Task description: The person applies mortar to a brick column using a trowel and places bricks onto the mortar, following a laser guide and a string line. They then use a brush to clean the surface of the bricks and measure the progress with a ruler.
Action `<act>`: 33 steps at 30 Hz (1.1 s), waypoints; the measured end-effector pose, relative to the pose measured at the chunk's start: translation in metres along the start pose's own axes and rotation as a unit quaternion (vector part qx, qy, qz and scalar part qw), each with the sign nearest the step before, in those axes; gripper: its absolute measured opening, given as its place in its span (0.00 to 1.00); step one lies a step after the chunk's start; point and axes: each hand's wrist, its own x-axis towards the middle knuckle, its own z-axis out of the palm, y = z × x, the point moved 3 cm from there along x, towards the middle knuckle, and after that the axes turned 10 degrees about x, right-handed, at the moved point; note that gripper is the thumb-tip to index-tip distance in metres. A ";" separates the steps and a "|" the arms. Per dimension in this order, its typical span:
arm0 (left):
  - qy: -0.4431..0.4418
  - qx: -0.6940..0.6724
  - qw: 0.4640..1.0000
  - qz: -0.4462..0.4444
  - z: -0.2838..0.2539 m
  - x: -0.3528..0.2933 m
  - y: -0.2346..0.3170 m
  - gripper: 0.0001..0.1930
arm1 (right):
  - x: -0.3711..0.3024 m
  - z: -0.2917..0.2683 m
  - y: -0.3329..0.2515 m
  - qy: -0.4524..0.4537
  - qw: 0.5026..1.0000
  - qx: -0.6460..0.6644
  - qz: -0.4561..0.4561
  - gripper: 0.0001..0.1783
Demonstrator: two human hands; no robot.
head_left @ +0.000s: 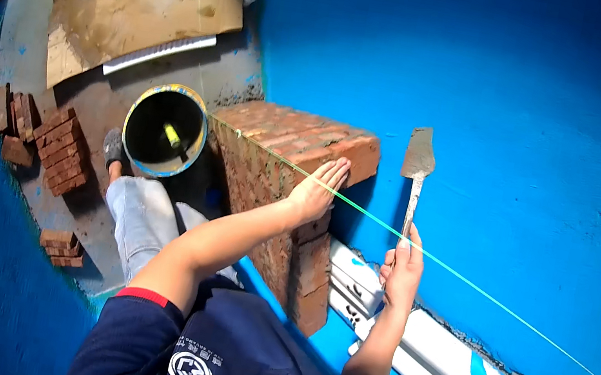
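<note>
My left hand lies with its fingers flat on the end brick of a red brick wall. Its thumb is hidden. My right hand is closed round the handle of a trowel, whose mortar-smeared blade points upward in front of the blue wall. A taut green string runs along the brickwork, passes over my left hand and crosses in front of the trowel handle near my right fingers.
White pipes run along the blue wall at lower right. A bucket with a yellow-handled tool inside stands left of the brickwork. Stacked bricks and cardboard lie on the floor farther left.
</note>
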 end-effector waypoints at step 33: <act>-0.014 0.002 1.000 0.006 -0.005 0.001 0.000 0.35 | 0.048 -0.021 -0.017 -0.121 0.974 -0.188 -0.030 0.14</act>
